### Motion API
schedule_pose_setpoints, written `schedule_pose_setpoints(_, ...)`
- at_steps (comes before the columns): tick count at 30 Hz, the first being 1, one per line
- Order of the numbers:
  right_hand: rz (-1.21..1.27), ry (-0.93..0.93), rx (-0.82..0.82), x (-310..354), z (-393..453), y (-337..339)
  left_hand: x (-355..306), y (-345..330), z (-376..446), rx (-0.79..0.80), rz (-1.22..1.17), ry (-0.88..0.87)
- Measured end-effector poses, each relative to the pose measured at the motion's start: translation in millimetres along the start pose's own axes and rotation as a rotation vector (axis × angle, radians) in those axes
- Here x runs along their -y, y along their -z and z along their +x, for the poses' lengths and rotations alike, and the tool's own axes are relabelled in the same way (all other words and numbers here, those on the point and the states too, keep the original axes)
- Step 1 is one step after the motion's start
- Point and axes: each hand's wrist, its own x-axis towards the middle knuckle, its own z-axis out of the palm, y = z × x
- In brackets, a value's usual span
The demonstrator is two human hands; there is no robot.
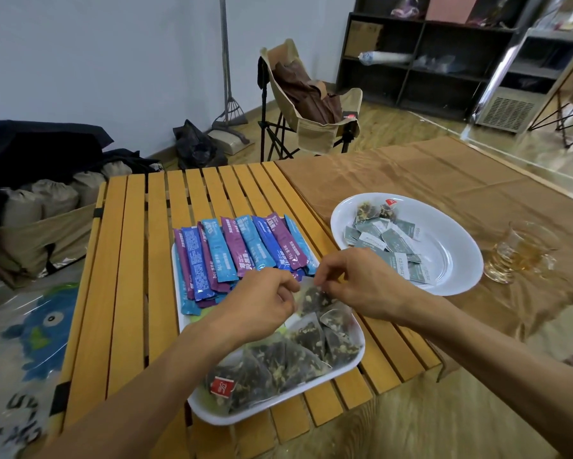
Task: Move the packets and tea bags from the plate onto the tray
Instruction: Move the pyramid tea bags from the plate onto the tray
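A white tray sits on the slatted wooden table, close to the person. Its near half holds a heap of see-through pyramid tea bags filled with dark leaves and pale bits; one carries a red paper tag. Its far half is covered by a row of long stick packets in blue, light blue and purple, lying side by side and overlapping.

Over the middle of the tray both hands meet on a single tea bag. The left hand has its fingers curled in and pinches the bag's left edge. The right hand pinches the top corner between thumb and fingertips, with the other fingers bent. The bag touches the heap below it.

Further back and to the right, a round white plate rests on a brown cloth. It holds small grey-green packets and, at its far edge, two tea bags, one with a red tag. A glass cup of amber liquid stands just beside the plate on the right.

Beyond the table are a folding camp chair and dark shelves.
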Motion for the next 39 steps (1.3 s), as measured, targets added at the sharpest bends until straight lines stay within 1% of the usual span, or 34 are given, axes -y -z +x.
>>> schedule_pose_setpoints(3,-0.012,0.018,0.01,-6.5,1.0,-1.8,-1.2,-0.5,1.2,0.028,-0.045,-0.001)
schedule_pose_setpoints(7,0.05,0.028,0.014,-10.8,2.3,-3.4,1.0,0.3,0.8,0.062,-0.095,0.011)
schedule_pose_setpoints(13,0.037,0.014,0.13,-13.4,3.6,-0.3,-2.0,2.4,-3.0,0.163,-0.188,0.015)
schedule_pose_setpoints(17,0.079,-0.016,0.211,-14.1,0.2,5.4,-3.4,0.8,-4.4,0.191,-0.135,0.0)
schedule_pose_setpoints(21,0.132,-0.026,0.196,-13.8,-3.3,7.6,-3.2,1.9,-4.7,0.17,-0.104,-0.002)
schedule_pose_setpoints(26,0.118,-0.067,0.224,-12.6,-3.2,7.7,2.4,-1.6,-4.1,0.212,-0.061,0.02)
schedule_pose_setpoints(29,0.126,-0.082,0.226,-11.5,-3.7,9.8,-0.2,-1.3,-5.3,0.212,-0.074,0.01)
schedule_pose_setpoints(32,0.13,-0.096,0.176,-10.7,-5.1,13.4,-1.2,-0.2,-6.6,0.195,-0.11,0.013)
schedule_pose_setpoints(35,0.213,-0.138,0.072,-15.5,-2.0,22.3,-3.0,0.6,-6.4,0.193,-0.111,0.02)
schedule_pose_setpoints(37,0.257,-0.198,-0.04,-24.6,4.3,32.2,-5.6,1.3,-6.6,0.198,-0.101,0.02)
schedule_pose_setpoints(39,0.239,-0.294,-0.192,-40.8,12.5,42.3,-6.6,2.0,-7.3,0.197,-0.09,0.019)
